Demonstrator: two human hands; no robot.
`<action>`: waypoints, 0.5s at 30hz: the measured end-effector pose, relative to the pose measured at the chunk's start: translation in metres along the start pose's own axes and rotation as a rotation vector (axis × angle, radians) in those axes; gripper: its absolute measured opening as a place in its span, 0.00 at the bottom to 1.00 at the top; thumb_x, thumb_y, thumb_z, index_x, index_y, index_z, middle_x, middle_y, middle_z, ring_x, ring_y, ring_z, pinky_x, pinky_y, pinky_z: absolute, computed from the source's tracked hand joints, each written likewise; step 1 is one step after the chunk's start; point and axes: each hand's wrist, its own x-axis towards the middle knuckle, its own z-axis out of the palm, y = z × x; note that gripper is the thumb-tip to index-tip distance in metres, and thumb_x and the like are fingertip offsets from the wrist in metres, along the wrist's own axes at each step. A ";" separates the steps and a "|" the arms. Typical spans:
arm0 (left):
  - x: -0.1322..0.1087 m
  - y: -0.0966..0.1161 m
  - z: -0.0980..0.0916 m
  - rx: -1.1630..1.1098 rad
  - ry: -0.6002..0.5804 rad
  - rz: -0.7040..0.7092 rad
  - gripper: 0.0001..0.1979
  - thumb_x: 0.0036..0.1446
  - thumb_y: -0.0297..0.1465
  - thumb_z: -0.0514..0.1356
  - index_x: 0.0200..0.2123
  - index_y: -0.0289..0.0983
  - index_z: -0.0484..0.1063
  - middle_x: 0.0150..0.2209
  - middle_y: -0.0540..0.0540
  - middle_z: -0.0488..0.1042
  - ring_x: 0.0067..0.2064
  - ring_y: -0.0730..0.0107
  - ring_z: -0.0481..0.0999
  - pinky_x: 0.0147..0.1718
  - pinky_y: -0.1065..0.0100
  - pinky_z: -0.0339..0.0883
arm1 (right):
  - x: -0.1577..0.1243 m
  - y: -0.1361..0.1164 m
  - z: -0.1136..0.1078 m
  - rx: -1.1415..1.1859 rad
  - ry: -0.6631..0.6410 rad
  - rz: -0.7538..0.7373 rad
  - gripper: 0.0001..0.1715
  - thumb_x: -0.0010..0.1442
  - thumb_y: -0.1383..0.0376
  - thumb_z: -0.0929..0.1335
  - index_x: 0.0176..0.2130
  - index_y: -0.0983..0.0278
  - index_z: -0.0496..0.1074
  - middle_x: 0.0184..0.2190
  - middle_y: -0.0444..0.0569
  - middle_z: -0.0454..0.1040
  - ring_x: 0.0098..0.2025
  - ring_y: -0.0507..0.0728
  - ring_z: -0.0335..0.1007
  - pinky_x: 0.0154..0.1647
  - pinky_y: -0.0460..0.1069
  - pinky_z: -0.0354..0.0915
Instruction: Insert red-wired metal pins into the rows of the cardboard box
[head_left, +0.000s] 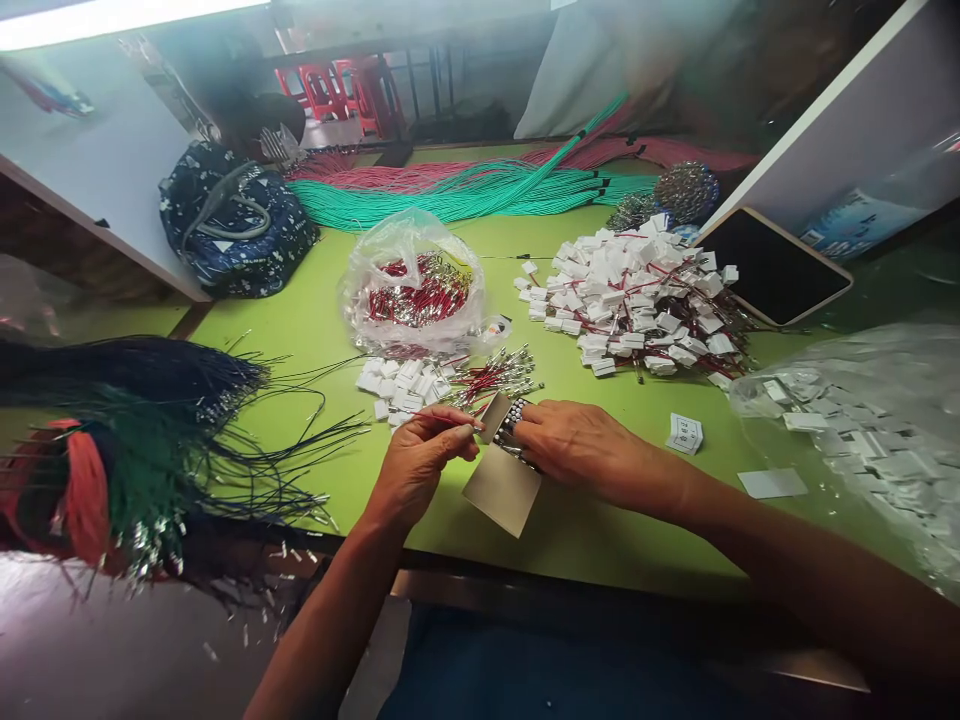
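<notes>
My left hand (421,460) is closed in a pinch on a thin red wire, near the middle of the green table (315,320). My right hand (577,445) is closed on a small dark block with rows of holes (511,422), which rests on a tan card (501,490). Just beyond the hands lie loose white connectors (397,385) and short red wires with metal ends (495,375). Behind them an open clear bag (412,285) holds more red wires.
A big heap of white connectors on red wires (645,300) lies at the right, with a dark tablet (772,268) behind it. Black wire bundles (150,420) spread at the left. Teal and red cable bundles (465,190) and a dark bag (232,225) lie at the back.
</notes>
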 end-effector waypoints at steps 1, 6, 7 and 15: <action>0.000 -0.001 -0.001 0.011 -0.007 0.000 0.08 0.40 0.31 0.69 0.25 0.36 0.75 0.26 0.50 0.75 0.23 0.78 0.70 0.28 0.71 0.64 | 0.001 0.000 0.001 0.012 -0.002 0.000 0.09 0.63 0.69 0.58 0.37 0.64 0.67 0.33 0.50 0.70 0.30 0.53 0.61 0.26 0.49 0.46; -0.001 -0.001 -0.001 -0.002 -0.027 -0.016 0.08 0.42 0.32 0.69 0.26 0.35 0.76 0.24 0.51 0.74 0.24 0.78 0.71 0.28 0.73 0.64 | 0.007 -0.002 0.004 0.062 -0.013 0.000 0.11 0.64 0.69 0.58 0.39 0.63 0.67 0.37 0.51 0.71 0.32 0.54 0.63 0.26 0.48 0.47; -0.002 -0.001 -0.001 -0.019 -0.034 -0.018 0.09 0.42 0.32 0.69 0.26 0.35 0.76 0.24 0.51 0.75 0.23 0.78 0.71 0.28 0.73 0.64 | 0.007 -0.002 0.004 0.063 -0.013 -0.001 0.10 0.63 0.69 0.58 0.39 0.63 0.67 0.37 0.51 0.72 0.32 0.54 0.63 0.25 0.47 0.47; 0.000 0.002 0.001 -0.222 -0.030 -0.108 0.12 0.37 0.32 0.72 0.26 0.33 0.75 0.25 0.48 0.77 0.22 0.77 0.72 0.24 0.74 0.66 | -0.005 0.002 -0.018 0.334 0.196 0.113 0.07 0.60 0.68 0.62 0.32 0.63 0.68 0.22 0.43 0.70 0.22 0.50 0.61 0.23 0.45 0.52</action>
